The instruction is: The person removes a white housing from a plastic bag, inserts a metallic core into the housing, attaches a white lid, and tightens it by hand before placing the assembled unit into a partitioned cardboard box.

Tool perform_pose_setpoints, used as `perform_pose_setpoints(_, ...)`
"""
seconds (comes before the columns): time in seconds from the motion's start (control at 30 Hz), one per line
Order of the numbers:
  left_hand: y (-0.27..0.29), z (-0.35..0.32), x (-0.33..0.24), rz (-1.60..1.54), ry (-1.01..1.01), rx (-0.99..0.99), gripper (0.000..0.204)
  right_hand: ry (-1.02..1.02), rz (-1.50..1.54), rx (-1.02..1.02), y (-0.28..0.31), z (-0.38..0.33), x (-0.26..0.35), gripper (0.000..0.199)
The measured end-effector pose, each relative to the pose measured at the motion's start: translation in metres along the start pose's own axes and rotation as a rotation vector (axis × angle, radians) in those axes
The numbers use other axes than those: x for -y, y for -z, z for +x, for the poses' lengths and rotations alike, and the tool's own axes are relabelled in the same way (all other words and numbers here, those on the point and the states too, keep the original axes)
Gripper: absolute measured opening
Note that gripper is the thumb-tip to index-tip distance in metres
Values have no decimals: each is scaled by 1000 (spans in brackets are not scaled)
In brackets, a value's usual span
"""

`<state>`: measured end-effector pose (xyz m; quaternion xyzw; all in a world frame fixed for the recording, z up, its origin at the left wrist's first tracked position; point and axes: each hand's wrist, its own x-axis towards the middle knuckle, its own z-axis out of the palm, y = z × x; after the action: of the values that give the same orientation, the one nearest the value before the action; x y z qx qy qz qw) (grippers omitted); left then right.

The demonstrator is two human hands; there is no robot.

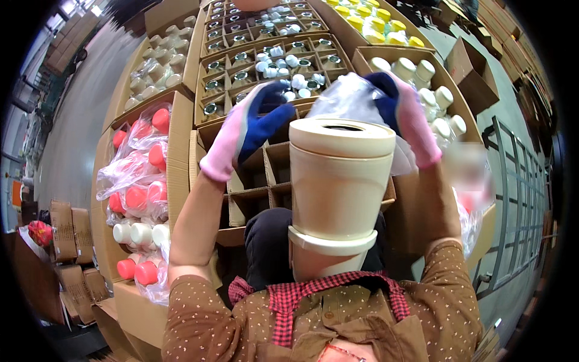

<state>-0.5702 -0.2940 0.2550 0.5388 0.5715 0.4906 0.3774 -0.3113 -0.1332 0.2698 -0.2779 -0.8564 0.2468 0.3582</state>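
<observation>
Both gloved hands are raised behind the cream plastic jar [341, 181] propped near the chest. The right hand [405, 114] pinches a clear plastic bag [350, 99] just above the jar's mouth, while the left hand [250, 123] hovers with fingers loosely spread, left of it.

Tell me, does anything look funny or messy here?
Yes. In the divided box, loose white caps lie heaped in some cells instead of on jars. A big cream roll is wedged against the person's chest while both gloved hands work above it.
</observation>
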Motion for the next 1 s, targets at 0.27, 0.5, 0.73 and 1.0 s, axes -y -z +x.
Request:
perform_pose_setpoints(0.27,-2,52,7,-188,-17,-117,28,103,-280,-129,-12,54,0,15)
perform_pose_setpoints(0.5,-25,15,-45,-51,-85,-188,16,-62,611,243,11,20,42,67)
perform_pose_setpoints(0.73,0,-2,-36,654,-161,-89,20,196,-435,-197,9,2,-15,37)
perform_pose_setpoints(1.0,-5,-94,-29,107,-70,377,29,299,-201,-316,19,-128,79,36)
